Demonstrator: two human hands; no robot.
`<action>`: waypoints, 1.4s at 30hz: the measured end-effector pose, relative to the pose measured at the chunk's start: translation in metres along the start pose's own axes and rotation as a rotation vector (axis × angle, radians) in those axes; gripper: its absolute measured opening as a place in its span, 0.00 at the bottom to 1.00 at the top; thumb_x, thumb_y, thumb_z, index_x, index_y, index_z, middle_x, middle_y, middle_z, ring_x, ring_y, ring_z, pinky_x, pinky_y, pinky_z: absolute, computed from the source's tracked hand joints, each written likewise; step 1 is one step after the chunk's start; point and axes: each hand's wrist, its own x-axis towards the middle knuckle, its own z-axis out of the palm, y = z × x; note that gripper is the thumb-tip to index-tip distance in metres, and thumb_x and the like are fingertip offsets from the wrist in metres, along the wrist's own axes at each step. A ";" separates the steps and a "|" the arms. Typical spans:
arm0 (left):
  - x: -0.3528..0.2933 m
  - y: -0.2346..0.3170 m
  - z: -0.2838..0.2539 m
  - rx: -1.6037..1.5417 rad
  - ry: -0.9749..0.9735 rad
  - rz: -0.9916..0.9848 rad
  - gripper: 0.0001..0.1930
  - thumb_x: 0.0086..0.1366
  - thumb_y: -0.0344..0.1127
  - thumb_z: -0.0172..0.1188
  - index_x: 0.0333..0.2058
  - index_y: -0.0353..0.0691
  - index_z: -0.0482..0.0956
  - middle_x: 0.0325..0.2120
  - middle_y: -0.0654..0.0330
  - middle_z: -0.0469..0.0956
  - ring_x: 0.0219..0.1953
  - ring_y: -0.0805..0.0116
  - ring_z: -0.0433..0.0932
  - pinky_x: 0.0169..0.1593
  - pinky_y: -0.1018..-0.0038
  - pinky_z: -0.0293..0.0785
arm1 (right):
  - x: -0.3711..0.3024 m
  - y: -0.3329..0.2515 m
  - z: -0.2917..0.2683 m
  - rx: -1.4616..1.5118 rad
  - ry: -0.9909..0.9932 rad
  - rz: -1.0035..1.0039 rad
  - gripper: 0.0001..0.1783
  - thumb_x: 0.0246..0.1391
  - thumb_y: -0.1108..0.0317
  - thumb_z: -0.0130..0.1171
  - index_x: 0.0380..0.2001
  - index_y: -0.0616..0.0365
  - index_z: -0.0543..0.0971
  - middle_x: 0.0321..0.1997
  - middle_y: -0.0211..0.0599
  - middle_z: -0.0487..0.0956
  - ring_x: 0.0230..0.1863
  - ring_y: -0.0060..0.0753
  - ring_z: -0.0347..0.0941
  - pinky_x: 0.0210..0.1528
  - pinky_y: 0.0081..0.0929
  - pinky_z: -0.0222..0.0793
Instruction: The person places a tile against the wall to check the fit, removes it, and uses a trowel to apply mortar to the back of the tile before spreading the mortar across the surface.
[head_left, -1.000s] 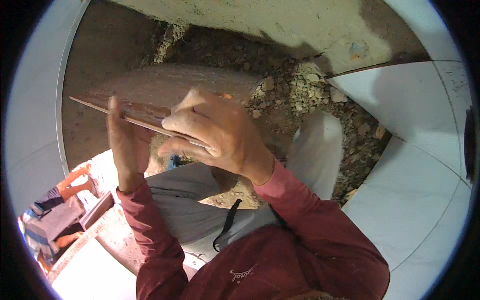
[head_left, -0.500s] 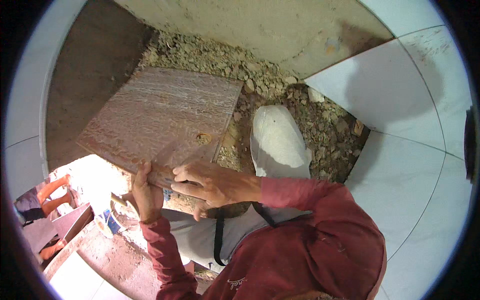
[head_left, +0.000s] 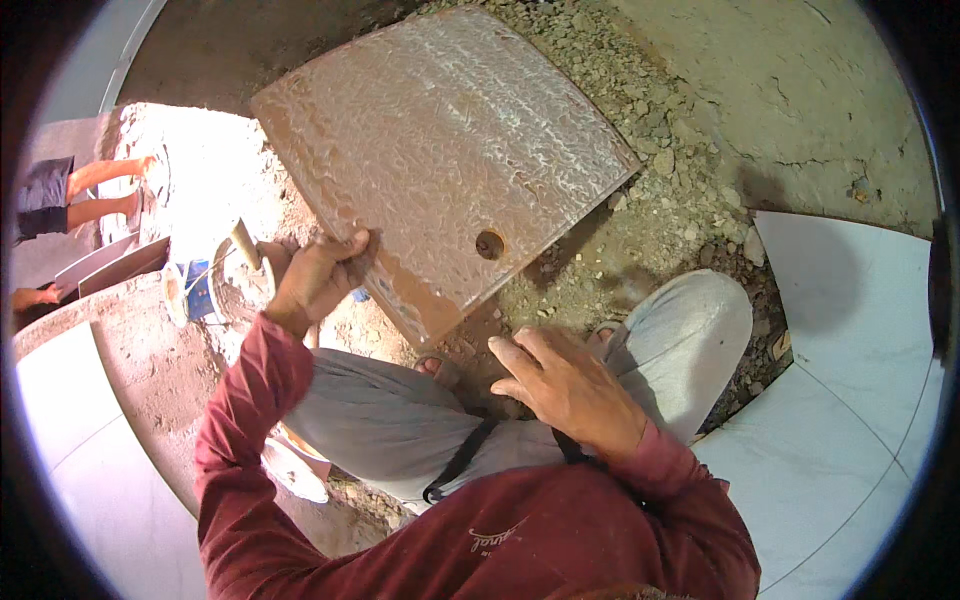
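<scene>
We have a free gap between our right grip (head_left: 575,385) and the brown tile (head_left: 440,150). The broad tile blocks our way forward, pierced by one round hole (head_left: 490,245). Our right knee (head_left: 705,305) bars the right; a bucket (head_left: 197,292) stands near our left grip (head_left: 312,277).

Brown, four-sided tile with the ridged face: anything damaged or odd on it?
A round hole pierces the brown ridged tile near its lower-right edge; it looks odd as the only opening visible, though perhaps cut on purpose.
</scene>
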 end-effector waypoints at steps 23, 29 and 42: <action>0.083 -0.115 -0.088 0.661 -0.160 0.081 0.16 0.70 0.43 0.56 0.40 0.32 0.78 0.31 0.54 0.82 0.31 0.63 0.82 0.37 0.66 0.82 | 0.032 0.017 0.017 0.064 -0.179 0.100 0.05 0.59 0.71 0.59 0.34 0.62 0.78 0.29 0.46 0.74 0.28 0.51 0.73 0.31 0.40 0.68; -0.040 -0.037 -0.183 0.681 1.269 1.045 0.12 0.64 0.42 0.63 0.35 0.39 0.82 0.27 0.50 0.80 0.28 0.58 0.81 0.33 0.64 0.74 | 0.087 -0.005 0.008 -0.148 -0.280 -0.179 0.05 0.60 0.72 0.56 0.37 0.61 0.78 0.31 0.46 0.73 0.32 0.51 0.72 0.36 0.39 0.68; 0.011 -0.126 -0.492 0.705 1.112 0.828 0.20 0.69 0.48 0.50 0.49 0.40 0.78 0.39 0.54 0.83 0.42 0.54 0.81 0.48 0.63 0.74 | 0.383 -0.174 0.221 -0.679 -0.037 -1.091 0.16 0.58 0.63 0.60 0.49 0.54 0.76 0.47 0.43 0.76 0.47 0.47 0.74 0.49 0.42 0.70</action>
